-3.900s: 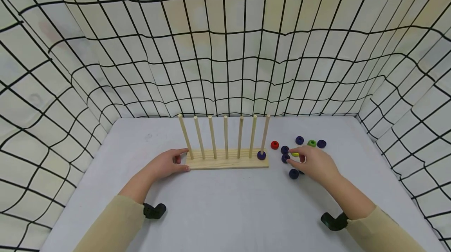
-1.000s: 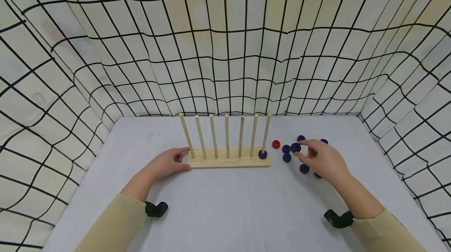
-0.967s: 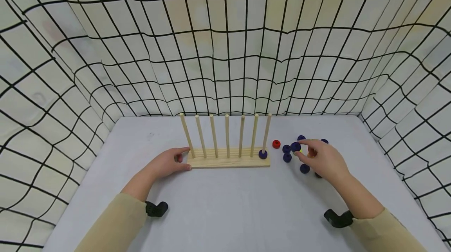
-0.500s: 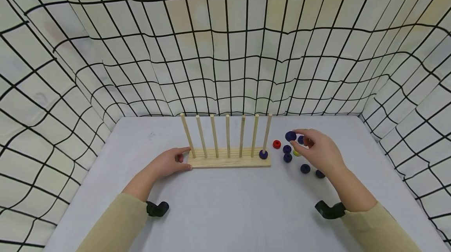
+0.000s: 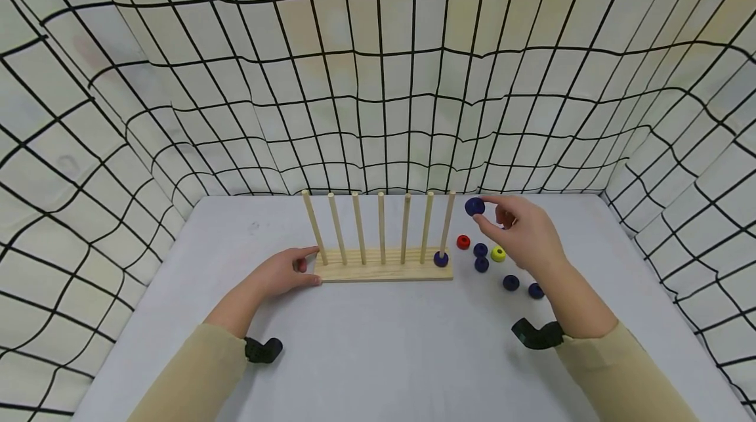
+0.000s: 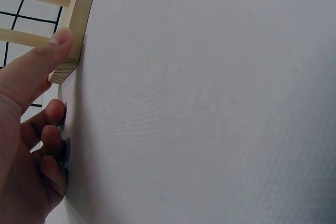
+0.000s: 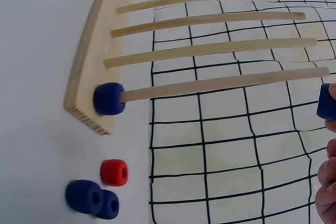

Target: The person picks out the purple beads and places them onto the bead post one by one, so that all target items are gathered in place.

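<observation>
My left hand (image 5: 276, 274) pinches the left end of a wooden peg board (image 5: 384, 272) between thumb and fingers; in the left wrist view the thumb lies on the base (image 6: 84, 22). A row of several upright pegs rises from the board. One dark blue bead (image 5: 440, 258) sits at the foot of the rightmost peg (image 5: 447, 225). Thumb and forefinger of my right hand (image 5: 525, 232) hold another dark blue bead (image 5: 475, 206) in the air, just right of that peg's top and apart from it. In the right wrist view this held bead (image 7: 326, 103) is near the peg tip.
Right of the board lie a red bead (image 5: 463, 242), a yellow bead (image 5: 499, 253) and several dark blue beads (image 5: 510, 283) on the white table (image 5: 378, 350). My right hand may hide more. A black grid net (image 5: 378, 100) over pale walls stands around the table.
My right hand has picked a dark blue bead from the pile, lifted it and carried it left toward the rightmost peg's top. The left hand stays on the board.
</observation>
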A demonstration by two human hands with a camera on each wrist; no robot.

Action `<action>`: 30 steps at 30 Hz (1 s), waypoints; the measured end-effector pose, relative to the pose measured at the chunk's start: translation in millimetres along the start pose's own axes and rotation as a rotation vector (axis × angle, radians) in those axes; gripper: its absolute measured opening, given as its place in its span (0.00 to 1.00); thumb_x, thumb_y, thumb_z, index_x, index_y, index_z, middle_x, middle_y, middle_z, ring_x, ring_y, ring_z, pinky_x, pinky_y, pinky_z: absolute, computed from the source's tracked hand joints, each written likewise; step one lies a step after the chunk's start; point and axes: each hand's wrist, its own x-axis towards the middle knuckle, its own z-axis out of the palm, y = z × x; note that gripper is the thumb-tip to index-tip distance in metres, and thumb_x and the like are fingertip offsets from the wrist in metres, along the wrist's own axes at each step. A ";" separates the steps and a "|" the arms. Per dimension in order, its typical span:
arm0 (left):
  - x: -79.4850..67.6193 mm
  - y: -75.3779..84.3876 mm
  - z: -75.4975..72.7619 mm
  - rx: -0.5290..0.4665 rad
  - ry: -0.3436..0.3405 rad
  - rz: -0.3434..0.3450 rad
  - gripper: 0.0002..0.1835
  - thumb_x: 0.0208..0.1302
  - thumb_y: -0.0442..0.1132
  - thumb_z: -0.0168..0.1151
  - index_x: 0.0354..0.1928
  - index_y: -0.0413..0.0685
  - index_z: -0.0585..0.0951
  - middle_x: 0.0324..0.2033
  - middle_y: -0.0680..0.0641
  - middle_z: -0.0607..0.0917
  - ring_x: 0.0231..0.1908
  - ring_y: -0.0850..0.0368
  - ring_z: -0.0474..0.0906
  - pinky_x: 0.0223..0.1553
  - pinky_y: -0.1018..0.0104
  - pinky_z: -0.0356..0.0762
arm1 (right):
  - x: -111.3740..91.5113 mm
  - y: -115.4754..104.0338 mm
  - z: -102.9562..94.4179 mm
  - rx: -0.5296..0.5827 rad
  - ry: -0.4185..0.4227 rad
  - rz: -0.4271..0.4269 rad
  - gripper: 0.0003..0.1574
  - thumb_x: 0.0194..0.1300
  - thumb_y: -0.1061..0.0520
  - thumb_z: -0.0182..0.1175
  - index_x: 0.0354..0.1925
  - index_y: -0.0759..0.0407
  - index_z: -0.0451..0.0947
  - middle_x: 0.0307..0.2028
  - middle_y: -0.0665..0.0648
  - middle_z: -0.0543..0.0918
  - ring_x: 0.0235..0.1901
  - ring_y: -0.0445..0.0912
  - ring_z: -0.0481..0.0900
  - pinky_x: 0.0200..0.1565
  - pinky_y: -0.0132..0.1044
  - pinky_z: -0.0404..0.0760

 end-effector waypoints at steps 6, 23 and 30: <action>-0.3 0.8 -0.9 0.008 0.000 0.000 0.42 0.57 0.53 0.73 0.70 0.45 0.70 0.33 0.49 0.74 0.33 0.55 0.67 0.35 0.60 0.64 | 7.6 -10.0 -6.3 0.025 0.050 -0.042 0.26 0.68 0.45 0.63 0.60 0.53 0.78 0.32 0.54 0.74 0.34 0.48 0.69 0.34 0.42 0.71; 3.0 -3.7 1.9 0.001 -0.006 0.002 0.43 0.56 0.53 0.74 0.70 0.44 0.70 0.32 0.49 0.74 0.32 0.55 0.67 0.35 0.60 0.64 | 18.6 -22.2 -3.2 0.109 0.076 -0.049 0.24 0.69 0.45 0.63 0.58 0.53 0.80 0.30 0.53 0.73 0.33 0.48 0.69 0.34 0.41 0.69; 4.3 -6.1 2.0 -0.010 -0.006 0.005 0.43 0.56 0.55 0.74 0.70 0.44 0.70 0.33 0.49 0.74 0.32 0.56 0.67 0.34 0.60 0.64 | 22.1 -25.6 2.0 0.145 0.064 -0.055 0.23 0.69 0.45 0.62 0.58 0.51 0.81 0.30 0.53 0.74 0.33 0.47 0.69 0.35 0.42 0.69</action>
